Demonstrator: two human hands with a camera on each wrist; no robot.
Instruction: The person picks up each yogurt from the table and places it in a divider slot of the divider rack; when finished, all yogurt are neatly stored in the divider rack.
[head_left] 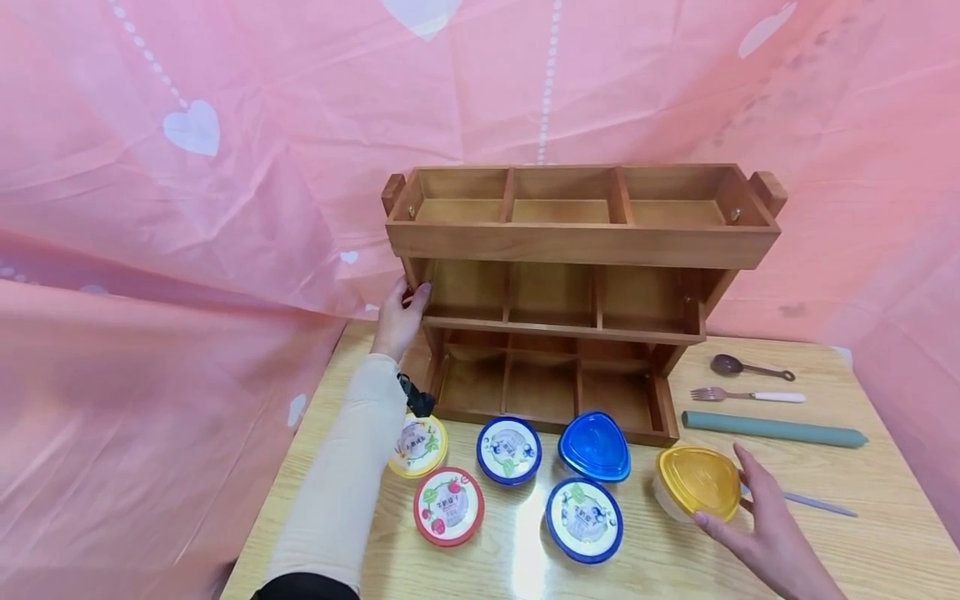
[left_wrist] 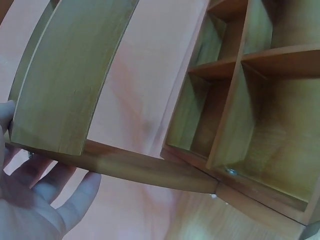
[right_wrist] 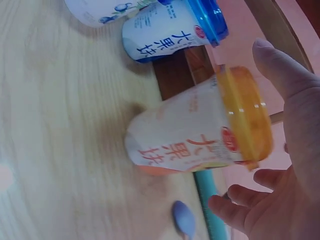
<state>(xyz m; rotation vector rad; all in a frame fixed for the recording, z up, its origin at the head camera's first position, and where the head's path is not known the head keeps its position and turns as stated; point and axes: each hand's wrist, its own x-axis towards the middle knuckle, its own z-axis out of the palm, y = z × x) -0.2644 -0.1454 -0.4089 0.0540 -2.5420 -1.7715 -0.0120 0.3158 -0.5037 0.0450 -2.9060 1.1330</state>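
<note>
A three-tier wooden rack (head_left: 585,246) with divided compartments stands at the back of the table. My left hand (head_left: 397,321) grips its left side at the middle tier. In the left wrist view the thumb and fingers of that hand (left_wrist: 35,200) are around the end of a wooden board (left_wrist: 70,75). By the table's front right, my right hand (head_left: 768,533) is spread around a cup with a yellow lid (head_left: 701,479). The right wrist view shows a gap between this hand (right_wrist: 295,145) and the upright cup (right_wrist: 190,130).
Blue-lidded cups (head_left: 596,447), a red-lidded cup (head_left: 448,507) and a yellow-rimmed cup (head_left: 417,446) stand before the rack. On the right lie a brown spoon (head_left: 727,364), a fork (head_left: 746,395), a green roll (head_left: 772,428) and a purple-handled spoon (head_left: 821,504). Pink cloth (head_left: 262,208) hangs behind.
</note>
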